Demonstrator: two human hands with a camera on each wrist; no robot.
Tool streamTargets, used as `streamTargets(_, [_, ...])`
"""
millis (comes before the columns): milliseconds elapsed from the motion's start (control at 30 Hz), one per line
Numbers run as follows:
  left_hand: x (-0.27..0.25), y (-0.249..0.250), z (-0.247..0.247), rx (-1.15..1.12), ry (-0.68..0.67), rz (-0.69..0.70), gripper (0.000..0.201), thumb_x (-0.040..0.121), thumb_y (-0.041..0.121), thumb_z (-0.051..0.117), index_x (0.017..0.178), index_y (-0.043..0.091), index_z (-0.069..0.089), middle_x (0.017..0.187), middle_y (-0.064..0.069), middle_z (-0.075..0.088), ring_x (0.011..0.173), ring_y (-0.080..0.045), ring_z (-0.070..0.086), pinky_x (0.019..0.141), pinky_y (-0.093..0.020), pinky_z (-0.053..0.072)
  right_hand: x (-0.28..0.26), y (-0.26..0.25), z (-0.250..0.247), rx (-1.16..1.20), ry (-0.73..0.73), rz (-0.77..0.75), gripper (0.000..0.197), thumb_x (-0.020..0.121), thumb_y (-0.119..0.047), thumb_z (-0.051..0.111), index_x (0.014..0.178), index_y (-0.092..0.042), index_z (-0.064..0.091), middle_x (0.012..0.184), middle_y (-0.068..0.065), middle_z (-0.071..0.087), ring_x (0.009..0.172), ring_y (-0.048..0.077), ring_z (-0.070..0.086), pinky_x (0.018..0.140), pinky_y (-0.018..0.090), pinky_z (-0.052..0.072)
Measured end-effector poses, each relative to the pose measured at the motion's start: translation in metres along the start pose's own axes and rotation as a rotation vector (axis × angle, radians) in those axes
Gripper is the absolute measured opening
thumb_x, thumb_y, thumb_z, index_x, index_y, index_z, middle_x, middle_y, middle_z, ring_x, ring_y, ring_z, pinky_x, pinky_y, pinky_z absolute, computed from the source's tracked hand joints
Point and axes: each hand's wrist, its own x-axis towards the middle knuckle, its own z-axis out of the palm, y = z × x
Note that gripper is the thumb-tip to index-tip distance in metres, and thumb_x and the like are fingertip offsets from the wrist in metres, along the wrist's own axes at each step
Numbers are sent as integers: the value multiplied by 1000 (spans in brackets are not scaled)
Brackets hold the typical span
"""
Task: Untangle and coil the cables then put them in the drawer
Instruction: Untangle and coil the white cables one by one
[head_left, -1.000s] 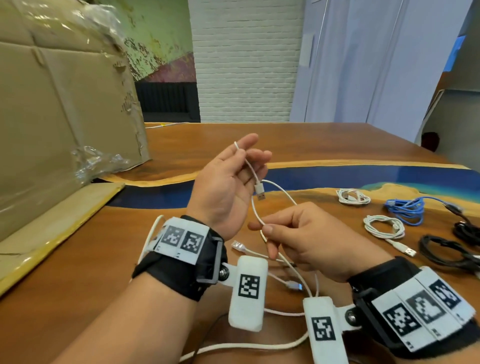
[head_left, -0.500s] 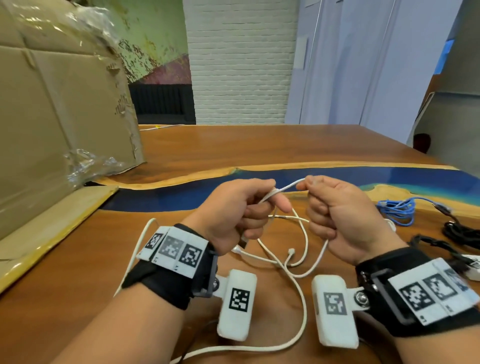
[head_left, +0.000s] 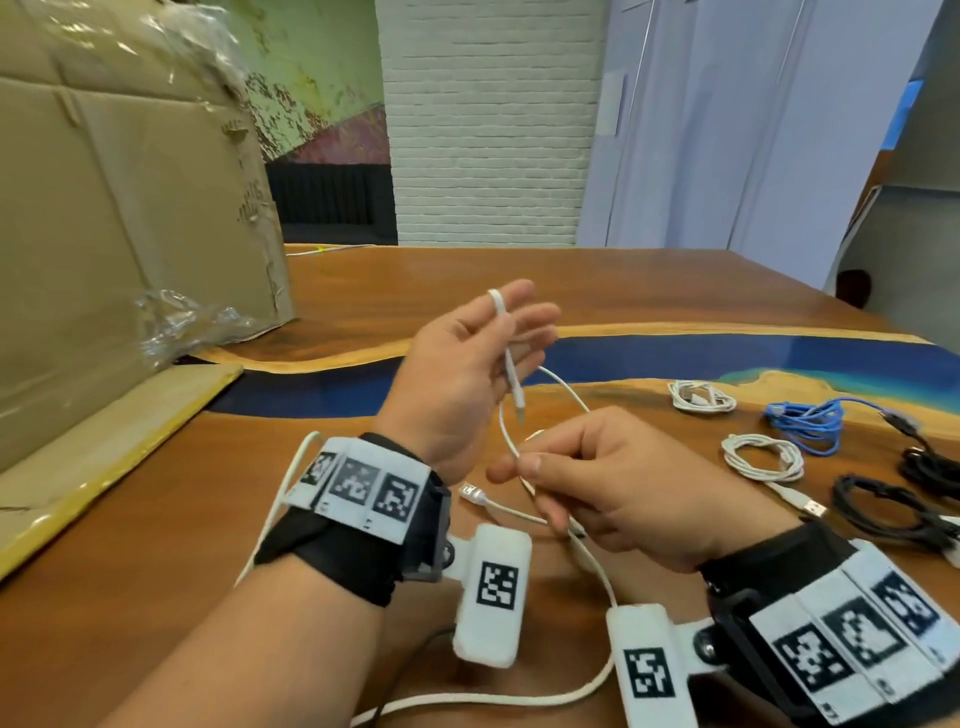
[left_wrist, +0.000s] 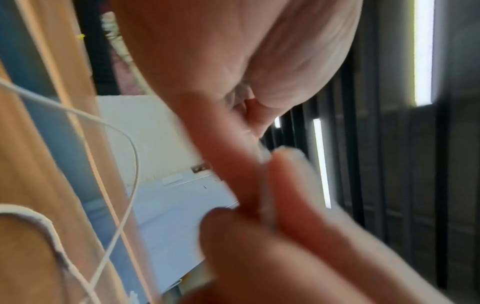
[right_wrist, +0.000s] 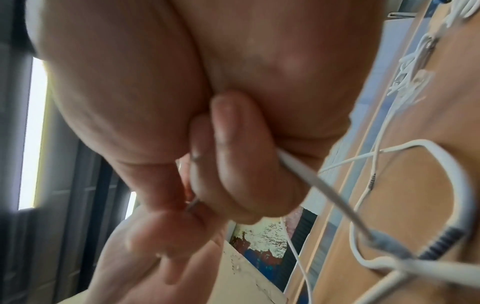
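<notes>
A thin white cable (head_left: 506, 358) hangs over the raised fingers of my left hand (head_left: 493, 353), and its small plug (head_left: 519, 410) dangles in front of the palm. In the left wrist view the cable (left_wrist: 267, 205) sits squeezed between two fingers. Lower and to the right, my right hand (head_left: 524, 465) pinches the same cable between thumb and forefinger. The right wrist view shows the cable (right_wrist: 306, 170) leaving the curled fingers. The rest trails down onto the wooden table (head_left: 156, 545), where its USB plug (head_left: 470, 491) lies. No drawer is in view.
Coiled cables lie at the right: two white coils (head_left: 701, 397) (head_left: 761, 457), a blue one (head_left: 805, 421) and black ones (head_left: 883, 509). A large cardboard box (head_left: 130, 208) stands at the left. A blue resin band (head_left: 727, 358) crosses the table.
My left hand has risen and straightened its fingers, with the cable draped over them. My right hand has dropped lower and nearer to me, sliding along the cable.
</notes>
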Motion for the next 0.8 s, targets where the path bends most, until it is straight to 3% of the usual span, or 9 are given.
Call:
streamTargets(67, [-4,-6,3,140,-83,-35,27,105,6,44,122,12,65,104,-9,77,98,-22,73,91,-33,58,-3,-5,-3,94,36,-74,28,98,-28,60,82,-11,75,52,5,43,37,9,25,37,16,22])
streamTargets(133, [-8,-6,5,244,-174,-102,25,102,3,48,116,8,69,87,-9,76,75,-18,71,70,-26,58,-5,-10,-11,237,126,-116,32,90,-37,60,70,-13,65,49,2,29,39,11,16,37,15,17])
streamTargets(267, [-11,2,3,389,-261,-142,31,99,3,44,95,-2,75,67,-9,67,44,-19,47,40,-22,36,-6,-10,-19,358,161,-155,31,91,-36,58,66,-18,57,45,-5,26,36,8,13,37,14,16])
streamTargets(333, [-10,4,-3,488,-267,-169,41,100,13,43,79,6,77,58,-12,57,41,-19,34,40,-23,24,-6,-8,-22,355,185,-161,30,92,-35,59,66,-19,58,47,-5,25,38,9,13,38,15,14])
streamTargets(400, [-11,4,-4,525,-310,-263,53,103,27,39,68,4,70,49,-7,34,43,-18,22,42,-25,20,-5,-6,-28,329,254,-165,26,88,-33,64,67,-17,59,49,-5,25,40,10,14,38,16,15])
streamTargets(533, [-15,-2,0,321,-362,-349,55,103,31,36,53,10,45,50,0,17,44,-17,15,47,-29,26,-4,-2,-35,234,322,-145,21,82,-31,70,70,-14,64,50,-2,28,41,10,19,38,17,21])
streamTargets(633, [-13,-1,0,92,-378,-381,46,97,30,39,53,15,39,54,0,12,45,-17,9,47,-29,24,0,2,-34,274,336,-186,13,93,-18,65,86,-11,74,55,1,35,44,11,27,38,20,27])
streamTargets(733, [-14,1,4,-75,-398,-393,42,93,31,41,53,19,37,53,2,13,45,-16,7,46,-29,20,3,4,-33,165,390,-260,17,97,-9,64,89,-12,79,68,9,62,60,16,53,54,27,46])
streamTargets(800, [-15,-1,8,-112,-388,-392,43,96,31,42,54,20,37,53,3,13,46,-15,7,46,-29,19,3,3,-31,12,449,-288,15,96,-13,68,90,-16,81,82,5,76,75,14,65,68,27,51])
